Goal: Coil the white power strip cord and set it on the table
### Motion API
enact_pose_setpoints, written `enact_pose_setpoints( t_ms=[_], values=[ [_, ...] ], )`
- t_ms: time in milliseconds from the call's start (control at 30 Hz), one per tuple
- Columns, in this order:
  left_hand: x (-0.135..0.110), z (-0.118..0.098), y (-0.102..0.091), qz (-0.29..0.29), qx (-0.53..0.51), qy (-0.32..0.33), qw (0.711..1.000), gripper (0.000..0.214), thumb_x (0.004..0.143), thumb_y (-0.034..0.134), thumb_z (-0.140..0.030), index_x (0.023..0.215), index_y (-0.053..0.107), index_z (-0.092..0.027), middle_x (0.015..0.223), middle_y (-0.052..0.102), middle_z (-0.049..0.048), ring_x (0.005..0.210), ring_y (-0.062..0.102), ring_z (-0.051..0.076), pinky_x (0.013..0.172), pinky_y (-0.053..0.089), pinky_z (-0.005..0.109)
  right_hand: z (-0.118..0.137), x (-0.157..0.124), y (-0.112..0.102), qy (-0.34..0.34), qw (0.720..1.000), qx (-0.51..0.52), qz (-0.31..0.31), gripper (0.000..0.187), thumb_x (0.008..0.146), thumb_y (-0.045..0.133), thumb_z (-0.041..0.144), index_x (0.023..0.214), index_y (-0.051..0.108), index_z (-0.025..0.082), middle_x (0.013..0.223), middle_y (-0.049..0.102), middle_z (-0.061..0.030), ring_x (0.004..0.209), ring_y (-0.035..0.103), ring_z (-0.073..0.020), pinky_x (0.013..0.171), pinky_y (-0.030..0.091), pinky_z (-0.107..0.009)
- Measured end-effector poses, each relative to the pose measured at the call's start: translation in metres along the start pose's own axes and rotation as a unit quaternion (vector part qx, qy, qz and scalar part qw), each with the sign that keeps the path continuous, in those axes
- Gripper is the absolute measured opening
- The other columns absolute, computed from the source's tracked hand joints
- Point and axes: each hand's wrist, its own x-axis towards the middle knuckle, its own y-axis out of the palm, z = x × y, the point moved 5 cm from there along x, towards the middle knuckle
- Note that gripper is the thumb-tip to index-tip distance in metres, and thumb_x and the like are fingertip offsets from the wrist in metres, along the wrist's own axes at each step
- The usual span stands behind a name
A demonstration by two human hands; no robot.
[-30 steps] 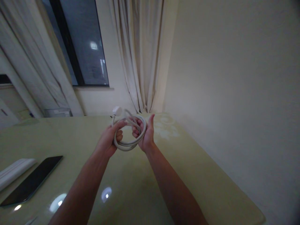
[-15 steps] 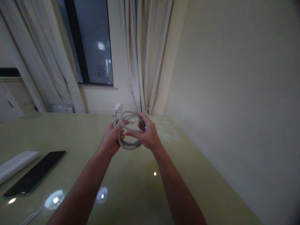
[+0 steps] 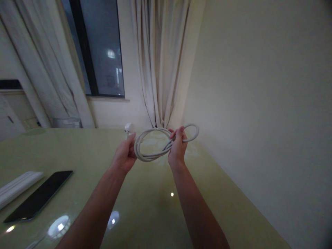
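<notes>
A coiled grey-white power cable [image 3: 149, 158] is stretched between my two hands above the table. My left hand [image 3: 125, 154] is closed on the coil's left end, its thumb pointing up. The white plug [image 3: 129, 128] sticks up just beyond that thumb. My right hand [image 3: 178, 146] grips the bundled strands at the right end, fingers wrapped round them. A small loop of the cable pokes out to the right past that hand. The fingers of my left hand are partly hidden behind the coil.
On the glossy green table [image 3: 145, 207] at the left lie a dark tablet [image 3: 40, 195] and a long white object [image 3: 19, 186]. A pale wall [image 3: 254, 103] runs along the right edge. Curtains [image 3: 160, 62] and a window [image 3: 103, 48] stand behind.
My right hand has moved right and turned upright, drawing the coil from a round shape into a longer oval. A small loop now extends beyond it. The left hand stays about where it was.
</notes>
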Motion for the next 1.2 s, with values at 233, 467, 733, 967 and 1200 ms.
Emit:
enact_pose_setpoints(
  t_ms=[233, 467, 733, 967, 1200],
  values=[
    [0.011, -0.024, -0.018, -0.011, -0.066, 0.032, 0.997, 0.037, 0.106, 0.05, -0.01, 0.074, 0.036, -0.021, 0.052, 0.024, -0.0142, 0.032, 0.02, 0.001, 0.031, 0.014, 0.014, 0.036, -0.019, 0.01, -0.078, 0.996, 0.001, 0.045, 0.054, 0.102, 0.054, 0.064, 0.067, 0.05, 0.023, 0.054, 0.044, 0.0063, 0.061, 0.061, -0.0145, 0.072, 0.05, -0.03],
    [0.038, -0.02, -0.048, -0.061, -0.041, 0.027, 0.997, 0.038, 0.109, 0.034, -0.006, 0.075, 0.03, -0.023, 0.053, 0.02, -0.0134, 0.033, 0.019, 0.002, 0.033, 0.015, 0.016, 0.079, -0.042, 0.016, -0.044, 0.994, 0.08, 0.054, 0.054, 0.1, 0.055, 0.064, 0.068, 0.035, 0.026, 0.049, 0.026, 0.0113, 0.038, 0.025, -0.0086, 0.04, 0.032, -0.024],
    [0.055, -0.008, -0.084, -0.06, 0.11, 0.057, 0.99, 0.032, 0.096, 0.065, -0.023, 0.078, 0.038, -0.023, 0.055, 0.026, -0.0143, 0.036, 0.021, 0.003, 0.037, 0.016, 0.016, 0.02, -0.011, 0.012, 0.063, 0.991, 0.011, 0.118, 0.052, 0.085, 0.077, 0.06, 0.069, 0.044, 0.024, 0.052, 0.037, 0.0116, 0.043, 0.039, -0.0073, 0.048, 0.046, -0.025],
    [0.063, -0.007, -0.13, -0.064, 0.396, 0.064, 0.914, 0.029, 0.074, 0.079, -0.042, 0.078, 0.062, -0.019, 0.051, 0.037, -0.0096, 0.039, 0.037, 0.011, 0.043, 0.027, 0.022, -0.096, -0.023, 0.006, 0.173, 0.917, -0.214, 0.287, 0.054, 0.079, 0.071, 0.073, 0.084, 0.064, 0.02, 0.064, 0.065, 0.0011, 0.061, 0.065, -0.0167, 0.06, 0.051, -0.029],
    [0.072, -0.032, -0.166, -0.221, 0.601, 0.147, 0.754, 0.024, 0.077, 0.068, -0.033, 0.093, 0.066, -0.016, 0.098, 0.068, 0.0223, 0.118, 0.062, 0.048, 0.087, 0.05, 0.05, -0.147, -0.055, -0.004, 0.183, 0.907, -0.279, 0.256, 0.056, 0.065, 0.089, 0.062, 0.095, 0.07, 0.019, 0.087, 0.07, -0.0025, 0.076, 0.063, -0.0178, 0.067, 0.05, -0.028]
  ],
)
